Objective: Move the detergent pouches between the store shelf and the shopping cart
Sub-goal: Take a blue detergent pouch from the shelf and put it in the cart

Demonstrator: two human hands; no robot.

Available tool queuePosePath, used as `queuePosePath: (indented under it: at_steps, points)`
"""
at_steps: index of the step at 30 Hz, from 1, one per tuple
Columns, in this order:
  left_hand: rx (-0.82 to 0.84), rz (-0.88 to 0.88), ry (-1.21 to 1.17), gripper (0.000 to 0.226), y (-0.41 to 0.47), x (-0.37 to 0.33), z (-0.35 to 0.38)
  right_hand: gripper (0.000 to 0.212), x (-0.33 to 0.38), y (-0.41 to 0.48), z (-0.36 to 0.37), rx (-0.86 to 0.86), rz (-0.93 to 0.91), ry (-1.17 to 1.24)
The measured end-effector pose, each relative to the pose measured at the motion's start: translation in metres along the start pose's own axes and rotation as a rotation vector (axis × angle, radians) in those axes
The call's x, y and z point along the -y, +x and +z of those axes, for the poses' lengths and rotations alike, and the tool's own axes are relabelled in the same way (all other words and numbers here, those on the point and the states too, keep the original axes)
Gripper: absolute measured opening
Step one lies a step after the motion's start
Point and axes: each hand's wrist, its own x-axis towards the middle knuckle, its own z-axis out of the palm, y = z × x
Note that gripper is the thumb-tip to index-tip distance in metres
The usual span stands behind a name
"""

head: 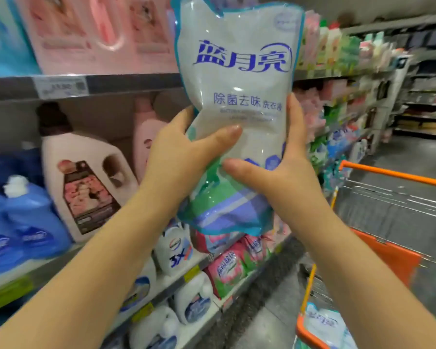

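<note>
The light is even, cool and fairly bright, with small glare spots on the pouch (237, 88). The shelf (136, 83) looks blurred, and straight lines bow near the edges.

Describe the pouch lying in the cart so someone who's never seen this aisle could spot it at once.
Find the orange cart on the right of the aisle. In its near bottom corner, just behind the orange rim, lies the cart pouch, pale with blue writing. Unlike the matching held pouch raised high, it sits low and untouched.
</note>
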Motion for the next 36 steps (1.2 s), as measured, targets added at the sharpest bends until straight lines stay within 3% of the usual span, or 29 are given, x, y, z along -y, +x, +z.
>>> queuePosePath:
  at_steps: [4,7,11,17,20,28,33,36]
  points:
    - [0.145,-0.146,-0.145,0.025,-0.007,0.042,0.105,0.115,-0.032,-0.029,-0.096,-0.134,0.156,-0.141]
    - [0.25,-0.234,-0.172,0.032,-0.008,0.085,0.179,0.122,-0.066,-0.049,-0.159,-0.262,0.269,-0.22]
    - [0.419,-0.363,-0.241,0.025,-0.011,0.15,0.276,0.121,-0.127,-0.072,-0.233,-0.421,0.447,-0.288]
    - [0.659,-0.581,-0.207,0.042,-0.024,0.244,0.396,0.109,-0.207,-0.108,-0.318,-0.665,0.683,-0.344]
    - [0.756,-0.686,-0.21,0.044,-0.043,0.278,0.439,0.099,-0.242,-0.132,-0.349,-0.712,0.781,-0.317]
    - [0.903,-0.997,-0.041,0.041,-0.115,0.387,0.513,0.102,-0.351,-0.21,-0.406,-0.697,1.078,-0.292]
    - [0.988,-1.114,0.058,0.029,-0.171,0.445,0.546,0.081,-0.402,-0.261,-0.426,-0.77,1.232,-0.207]
    - [1.058,-1.178,0.062,0.044,-0.208,0.468,0.555,0.094,-0.427,-0.293,-0.433,-0.827,1.405,-0.252]
